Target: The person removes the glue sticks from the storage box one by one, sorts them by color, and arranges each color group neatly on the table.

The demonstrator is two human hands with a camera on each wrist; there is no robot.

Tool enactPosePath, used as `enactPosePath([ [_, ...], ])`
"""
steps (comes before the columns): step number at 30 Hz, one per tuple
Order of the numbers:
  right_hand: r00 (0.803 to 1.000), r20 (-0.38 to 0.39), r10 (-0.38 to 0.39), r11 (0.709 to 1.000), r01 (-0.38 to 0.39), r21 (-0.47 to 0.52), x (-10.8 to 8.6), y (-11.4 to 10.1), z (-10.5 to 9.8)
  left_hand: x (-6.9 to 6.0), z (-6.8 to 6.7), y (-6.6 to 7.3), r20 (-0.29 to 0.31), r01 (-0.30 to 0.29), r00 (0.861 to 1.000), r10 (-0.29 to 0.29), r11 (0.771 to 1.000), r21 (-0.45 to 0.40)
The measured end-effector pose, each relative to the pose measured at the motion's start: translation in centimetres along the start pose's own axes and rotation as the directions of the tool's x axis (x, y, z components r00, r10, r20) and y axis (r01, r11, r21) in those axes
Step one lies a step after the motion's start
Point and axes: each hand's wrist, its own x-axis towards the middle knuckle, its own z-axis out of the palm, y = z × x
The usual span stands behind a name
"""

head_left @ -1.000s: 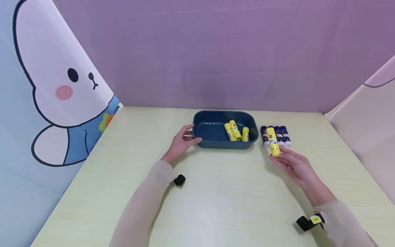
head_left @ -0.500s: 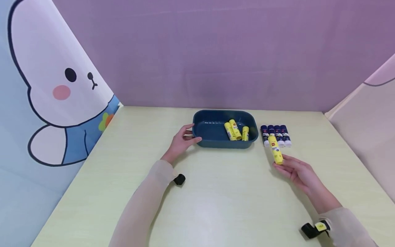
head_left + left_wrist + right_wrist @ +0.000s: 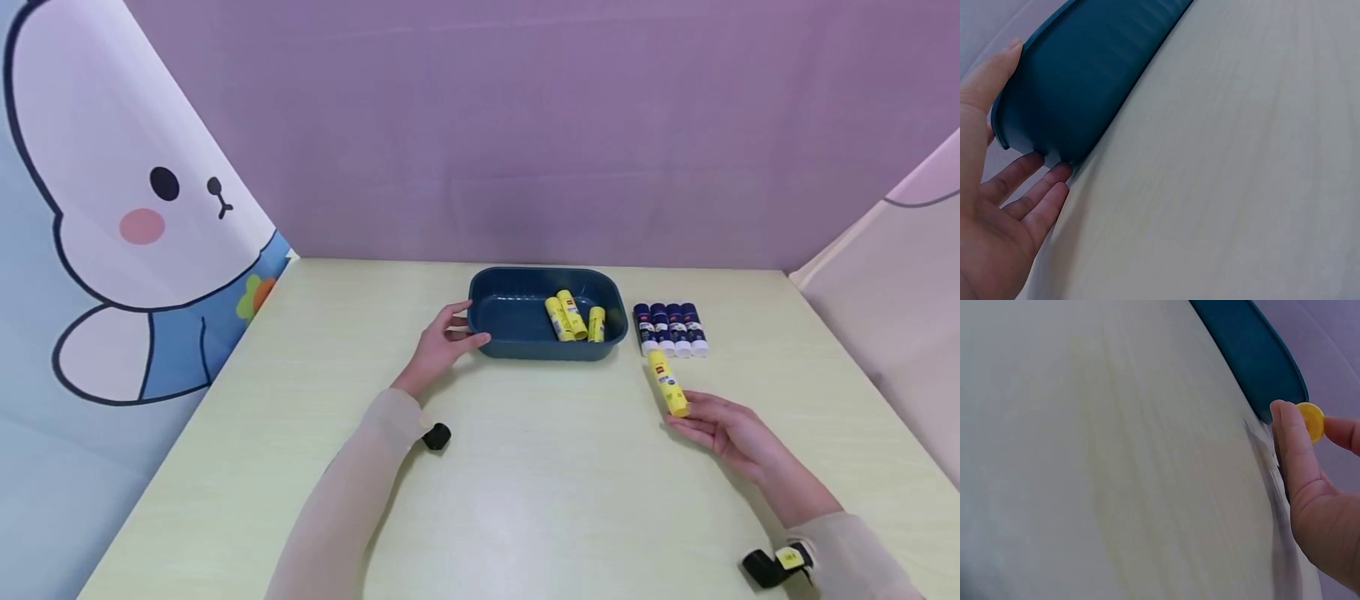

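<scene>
Out at the right, my right hand (image 3: 723, 429) pinches a yellow glue stick (image 3: 667, 383) by its near end, between thumb and fingers. The stick tilts, its far end just in front of a row of navy-and-white glue sticks (image 3: 670, 329). In the right wrist view, the round end of the yellow glue stick (image 3: 1312, 422) shows beside my fingertips. My left hand (image 3: 442, 346) holds the left end of a dark teal tray (image 3: 543, 348), thumb at the rim and fingertips against the wall (image 3: 1060, 94). Inside the tray's right half lie three yellow glue sticks (image 3: 573, 317).
A pale wood-grain table (image 3: 525, 483) extends under both arms. Behind it rises a purple cloth backdrop (image 3: 525, 133). At the left stands a blue panel with a cartoon rabbit (image 3: 150, 225), and at the right a pale panel (image 3: 892, 300).
My right hand has drawn back toward me with the yellow glue stick, from over the navy-and-white row to in front of it. The left hand and tray stay in place.
</scene>
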Motion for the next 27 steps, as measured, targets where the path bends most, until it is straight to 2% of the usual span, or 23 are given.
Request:
enactPosePath([
  [7,0.997,-0.039,0.067,0.996,-0.070,-0.057,0.0,-0.1,0.1,-0.1,0.0,0.1,0.005,0.007,1.000,-0.007,1.000,-0.008],
  [13,0.990,-0.112,0.092,0.976,-0.111,-0.185,0.1,-0.2,0.5,0.0,-0.1,0.0,0.006,0.008,1.000,-0.008,1.000,-0.005],
  [19,0.982,-0.116,0.151,0.938,-0.180,-0.298,0.3,-0.6,0.5,-0.1,-0.1,0.0,0.003,0.006,1.000,-0.006,1.000,-0.001],
  [22,0.977,-0.108,0.182,0.907,-0.209,-0.366,0.4,-0.8,0.3,-0.1,-0.1,0.0,0.003,0.005,1.000,-0.005,1.000,-0.007],
  [25,0.975,-0.097,0.201,0.877,-0.223,-0.425,0.5,-1.1,0.1,-0.1,0.0,0.0,0.003,0.003,1.000,-0.003,1.000,-0.012],
  [27,0.974,-0.091,0.208,0.868,-0.227,-0.442,0.5,-1.1,0.0,-0.1,0.0,0.0,0.003,0.003,1.000,-0.003,1.000,-0.013],
])
